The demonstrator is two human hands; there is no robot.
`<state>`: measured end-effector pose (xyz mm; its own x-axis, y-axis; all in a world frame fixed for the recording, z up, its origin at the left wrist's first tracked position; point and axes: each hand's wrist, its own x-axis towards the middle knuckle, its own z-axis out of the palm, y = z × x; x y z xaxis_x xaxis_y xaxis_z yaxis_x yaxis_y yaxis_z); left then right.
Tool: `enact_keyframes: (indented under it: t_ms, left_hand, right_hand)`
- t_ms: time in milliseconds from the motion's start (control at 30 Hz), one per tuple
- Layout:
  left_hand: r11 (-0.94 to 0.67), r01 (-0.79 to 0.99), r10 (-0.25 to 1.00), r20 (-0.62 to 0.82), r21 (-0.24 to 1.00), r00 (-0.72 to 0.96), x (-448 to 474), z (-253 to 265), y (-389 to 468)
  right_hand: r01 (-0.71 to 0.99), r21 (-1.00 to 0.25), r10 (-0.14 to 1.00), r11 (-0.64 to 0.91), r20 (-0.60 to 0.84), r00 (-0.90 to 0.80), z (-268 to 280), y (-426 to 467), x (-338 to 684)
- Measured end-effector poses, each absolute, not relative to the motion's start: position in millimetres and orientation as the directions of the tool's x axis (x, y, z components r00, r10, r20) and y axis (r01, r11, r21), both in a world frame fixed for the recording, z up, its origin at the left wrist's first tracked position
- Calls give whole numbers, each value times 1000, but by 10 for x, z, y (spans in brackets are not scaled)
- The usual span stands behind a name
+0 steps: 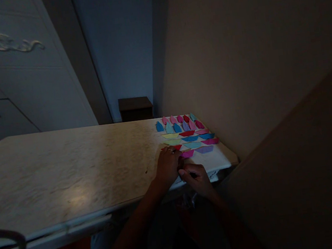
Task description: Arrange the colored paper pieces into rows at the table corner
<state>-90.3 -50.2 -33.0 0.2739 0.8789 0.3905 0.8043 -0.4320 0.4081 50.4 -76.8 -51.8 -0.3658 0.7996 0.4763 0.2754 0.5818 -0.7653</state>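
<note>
My left hand, with a ring on one finger, is at the near left end of rows of coloured folded paper pieces, boat-like in shape. Its fingers bend inward beside a magenta folded paper piece, and a red one is partly covered by it. Close by on the right, my right hand is closed, its thumb and fingers pinched near the left fingertips. Whatever is between the two hands is hidden and too dark to name. Right of the magenta piece lies a lilac folded paper piece.
The rows rest on a white sheet or board at the right end of a pale marbled table. A brown wall borders the right side. White cabinets and a small dark brown stand are beyond. A grey curved bar is lower left.
</note>
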Motion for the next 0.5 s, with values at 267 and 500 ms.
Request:
enact_keyframes:
  t_ms: [267, 500]
  left_hand:
    - [-443, 790, 870, 417, 425, 264, -905, -341, -497]
    - [-419, 771, 881, 420, 479, 218, -904, -319, -507]
  right_hand:
    - [277, -756, 794, 593, 494, -355, -538, -763, 500]
    - [275, -763, 800, 585, 488, -350, -523, -761, 495]
